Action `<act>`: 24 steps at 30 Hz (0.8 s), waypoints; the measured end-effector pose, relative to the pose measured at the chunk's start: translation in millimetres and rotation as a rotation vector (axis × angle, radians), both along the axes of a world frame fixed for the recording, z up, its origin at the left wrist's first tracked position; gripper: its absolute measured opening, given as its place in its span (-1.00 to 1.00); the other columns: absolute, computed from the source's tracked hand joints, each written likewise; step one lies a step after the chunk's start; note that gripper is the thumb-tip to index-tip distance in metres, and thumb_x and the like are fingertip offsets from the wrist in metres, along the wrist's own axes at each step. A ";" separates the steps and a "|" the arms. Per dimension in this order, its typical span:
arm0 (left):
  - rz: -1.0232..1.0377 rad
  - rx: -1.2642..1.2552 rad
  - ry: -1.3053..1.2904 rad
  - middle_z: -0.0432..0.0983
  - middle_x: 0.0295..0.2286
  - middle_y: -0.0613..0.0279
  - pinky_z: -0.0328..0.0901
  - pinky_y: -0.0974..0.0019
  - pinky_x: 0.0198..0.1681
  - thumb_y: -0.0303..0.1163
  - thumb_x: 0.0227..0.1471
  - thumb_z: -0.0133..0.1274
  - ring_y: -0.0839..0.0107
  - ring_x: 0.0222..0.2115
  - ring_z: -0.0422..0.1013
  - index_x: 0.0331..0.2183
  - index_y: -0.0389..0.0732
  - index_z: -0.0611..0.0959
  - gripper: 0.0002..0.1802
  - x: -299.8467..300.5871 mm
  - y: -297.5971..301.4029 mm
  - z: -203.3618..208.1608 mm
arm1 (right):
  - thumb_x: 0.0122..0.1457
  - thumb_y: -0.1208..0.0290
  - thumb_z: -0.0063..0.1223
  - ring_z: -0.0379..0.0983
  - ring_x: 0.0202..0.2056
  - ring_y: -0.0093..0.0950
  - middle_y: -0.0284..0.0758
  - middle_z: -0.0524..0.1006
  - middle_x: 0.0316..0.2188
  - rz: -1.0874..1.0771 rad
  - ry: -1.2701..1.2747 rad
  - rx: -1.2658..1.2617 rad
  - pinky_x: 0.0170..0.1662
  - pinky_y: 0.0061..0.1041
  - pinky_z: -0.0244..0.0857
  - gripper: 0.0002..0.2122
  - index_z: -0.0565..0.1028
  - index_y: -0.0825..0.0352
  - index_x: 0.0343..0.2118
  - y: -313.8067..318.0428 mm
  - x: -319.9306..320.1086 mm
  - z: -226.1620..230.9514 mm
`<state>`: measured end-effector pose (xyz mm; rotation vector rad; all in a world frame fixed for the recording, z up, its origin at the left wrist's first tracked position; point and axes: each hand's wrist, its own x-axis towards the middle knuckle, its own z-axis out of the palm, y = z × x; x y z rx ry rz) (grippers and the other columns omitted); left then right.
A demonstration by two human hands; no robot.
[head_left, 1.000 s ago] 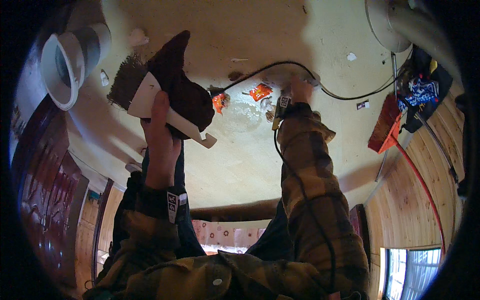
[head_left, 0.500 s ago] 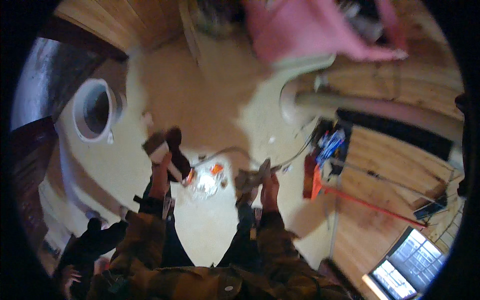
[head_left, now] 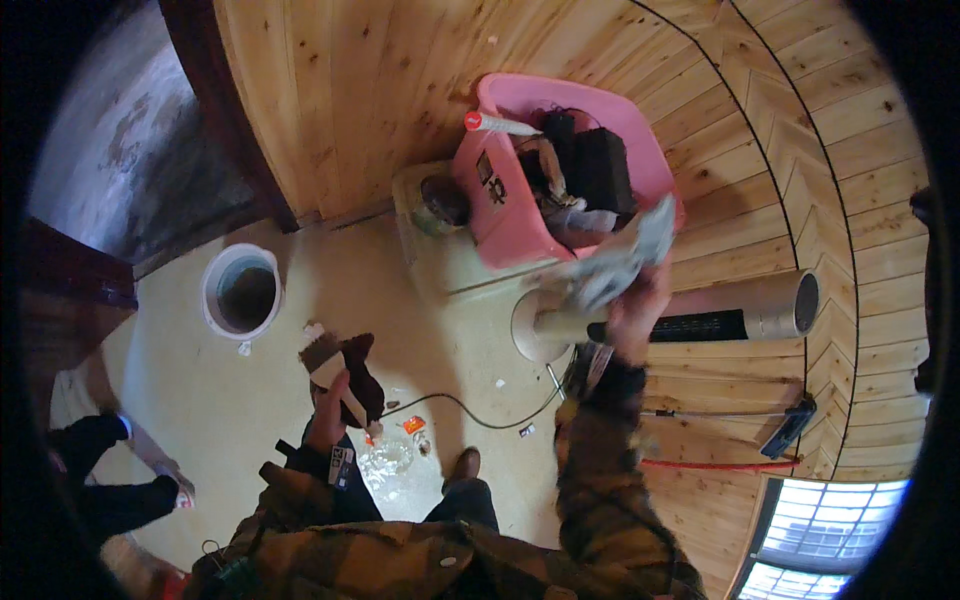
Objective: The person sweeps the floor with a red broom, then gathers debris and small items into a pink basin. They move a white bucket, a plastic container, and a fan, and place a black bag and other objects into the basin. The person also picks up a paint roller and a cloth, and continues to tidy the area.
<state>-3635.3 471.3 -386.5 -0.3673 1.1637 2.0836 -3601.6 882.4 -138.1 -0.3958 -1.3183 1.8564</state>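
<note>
My left hand (head_left: 325, 412) is closed round a dark maroon and brown cloth-like item (head_left: 362, 380) with a pale tan band; its exact kind is unclear. It hangs above the floor at the left of my legs. My right hand (head_left: 640, 305) reaches out far right and grips a crumpled grey-white piece (head_left: 625, 260), blurred by motion, perhaps cloth or plastic. That piece overlaps the near right rim of a pink tub (head_left: 500, 225). Inside the tub lie a black box-shaped thing (head_left: 602, 172), a white tube with a red end (head_left: 505, 125) and several mixed items.
A white bucket (head_left: 212, 312) stands at the left. A pale cylindrical tower appliance (head_left: 780, 302) lies beyond my right arm. Near my feet are a clear plastic sheet or bag (head_left: 388, 465), an orange wrapper (head_left: 413, 425) and a black cable (head_left: 460, 403). Another person's legs (head_left: 140, 510) show at left.
My right hand has carried the grey-white piece from in front of my body outward to the right, up to the pink tub. My left hand keeps its item. The view has tilted upward.
</note>
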 end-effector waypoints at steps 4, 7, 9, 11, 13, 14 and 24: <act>0.091 -0.077 -0.173 0.47 -0.39 0.34 0.34 0.35 -0.30 -0.17 0.12 0.02 0.49 -0.37 0.40 -0.16 -0.13 0.50 -0.69 -2.8 -10.2 -9.5 | 0.19 0.45 -0.02 0.43 -0.19 -0.45 -0.31 0.49 -0.21 -0.134 -0.049 0.244 -0.07 -0.45 0.31 -0.82 0.42 0.34 -0.16 50.7 -42.1 15.1; 0.079 -0.051 -0.240 0.48 -0.21 0.27 0.32 0.31 -0.12 -0.18 0.13 0.00 0.44 -0.22 0.40 -0.04 -0.16 0.47 -0.61 -1.2 -25.7 -23.9 | 0.17 0.48 0.00 0.45 -0.25 -0.48 -0.32 0.52 -0.28 -0.326 -0.240 0.426 -0.10 -0.48 0.31 -0.86 0.44 0.36 -0.22 34.0 -14.1 -26.7; 0.080 -0.094 -0.155 0.47 -0.23 0.36 0.34 0.33 -0.15 -0.13 0.13 0.01 0.48 -0.22 0.42 -0.04 -0.14 0.45 -0.58 6.2 -32.3 -37.1 | 0.18 0.48 -0.02 0.46 -0.30 -0.49 -0.31 0.53 -0.35 -0.247 -0.433 0.418 -0.15 -0.48 0.32 -0.87 0.45 0.38 -0.25 -0.3 27.4 -86.5; 0.022 -0.071 -0.235 0.47 -0.24 0.34 0.37 0.31 -0.20 -0.13 0.12 0.02 0.45 -0.27 0.45 -0.08 -0.13 0.45 -0.60 7.0 -39.9 -52.9 | 0.19 0.48 -0.04 0.46 -0.37 -0.50 -0.30 0.53 -0.43 0.009 -0.614 0.327 -0.23 -0.49 0.34 -0.87 0.46 0.41 -0.26 -37.7 76.1 -160.4; 0.063 -0.115 -0.276 0.46 -0.25 0.34 0.38 0.33 -0.20 -0.14 0.12 0.02 0.47 -0.25 0.44 -0.07 -0.12 0.43 -0.61 8.9 -29.7 -80.8 | 0.18 0.48 -0.04 0.47 -0.42 -0.49 -0.27 0.53 -0.47 0.099 -0.885 0.165 -0.26 -0.50 0.37 -0.86 0.46 0.43 -0.28 -71.0 114.8 -252.3; 0.089 -0.168 -0.300 0.46 -0.25 0.34 0.38 0.32 -0.20 -0.15 0.12 0.02 0.48 -0.24 0.44 -0.06 -0.13 0.43 -0.60 10.9 -27.2 -89.5 | 0.16 0.47 -0.02 0.46 -0.45 -0.52 -0.28 0.53 -0.48 0.067 -1.035 -0.015 -0.33 -0.53 0.36 -0.87 0.47 0.41 -0.30 -90.1 135.7 -294.2; 0.151 -0.519 -0.302 0.41 -0.18 0.26 0.38 0.28 -0.12 -0.22 0.05 0.12 0.41 -0.18 0.40 -0.01 -0.17 0.35 -0.48 40.0 -28.6 -173.1 | 0.03 0.46 -0.13 0.48 -0.29 -0.12 -0.09 0.54 -0.39 0.674 -1.573 0.627 -0.21 -0.19 0.35 -0.75 0.52 0.22 -0.23 -204.2 243.0 -622.8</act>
